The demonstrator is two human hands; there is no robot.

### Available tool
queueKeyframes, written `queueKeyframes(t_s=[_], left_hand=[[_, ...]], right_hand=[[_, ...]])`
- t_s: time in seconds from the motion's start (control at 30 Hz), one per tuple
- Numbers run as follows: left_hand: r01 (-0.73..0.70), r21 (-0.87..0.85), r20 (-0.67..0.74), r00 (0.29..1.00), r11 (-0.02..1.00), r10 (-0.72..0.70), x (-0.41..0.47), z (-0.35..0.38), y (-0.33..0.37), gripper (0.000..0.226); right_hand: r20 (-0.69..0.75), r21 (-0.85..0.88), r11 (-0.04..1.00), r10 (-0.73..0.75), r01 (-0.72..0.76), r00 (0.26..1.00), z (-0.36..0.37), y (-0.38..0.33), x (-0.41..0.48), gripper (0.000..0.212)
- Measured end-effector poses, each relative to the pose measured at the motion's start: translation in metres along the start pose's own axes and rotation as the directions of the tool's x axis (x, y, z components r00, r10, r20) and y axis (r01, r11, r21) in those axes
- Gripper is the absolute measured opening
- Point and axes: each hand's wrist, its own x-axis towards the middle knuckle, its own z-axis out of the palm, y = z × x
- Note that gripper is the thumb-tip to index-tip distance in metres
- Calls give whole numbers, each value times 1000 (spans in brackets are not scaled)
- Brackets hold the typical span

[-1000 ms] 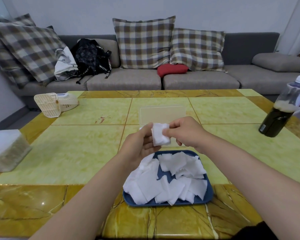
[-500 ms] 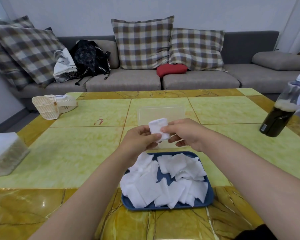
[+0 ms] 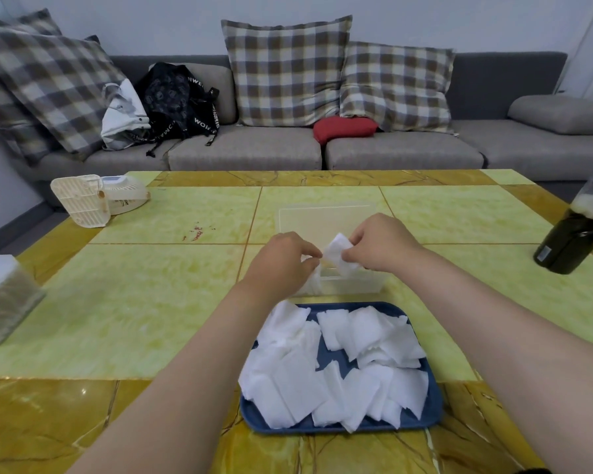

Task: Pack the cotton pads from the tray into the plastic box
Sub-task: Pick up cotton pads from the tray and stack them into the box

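A blue rectangular tray (image 3: 428, 417) is set near the near edge of the surface, long side parallel to that edge. It is heaped with white square cotton pads (image 3: 298, 378), overlapped and tilted at odd angles, with patches of blue left bare at the middle. Just beyond the tray, toward the centre of the surface, a clear plastic box (image 3: 353, 285) is placed, open-topped. One white pad (image 3: 339, 256) is held tilted over the box's near part; another pad (image 3: 314, 280) is seen at its left wall.
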Motion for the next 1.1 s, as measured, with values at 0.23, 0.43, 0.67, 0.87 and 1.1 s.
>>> queueKeyframes(t_s=[0.23, 0.43, 0.67, 0.87, 1.1], left_hand=[[35, -5, 0, 999, 999, -35, 3, 5, -7, 29], [13, 4, 13, 1000, 1000, -13, 3, 3, -7, 28], [-70, 30, -93, 993, 997, 72, 3, 7, -12, 29], [-70, 82, -43, 996, 994, 74, 4, 10, -14, 27], [-75, 137, -21, 997, 988, 79, 4, 12, -8, 28]], right_hand=[[-26, -347, 936, 58, -63, 998, 9, -20, -3, 20], [-17, -229, 967, 107, -108, 994, 30, -34, 1, 24], [208, 338, 920, 131, -196, 969, 24, -22, 6, 24], [280, 280, 948, 67, -148, 958, 28, -19, 4, 22], [293, 356, 921, 54, -161, 955, 27, -17, -1, 17]])
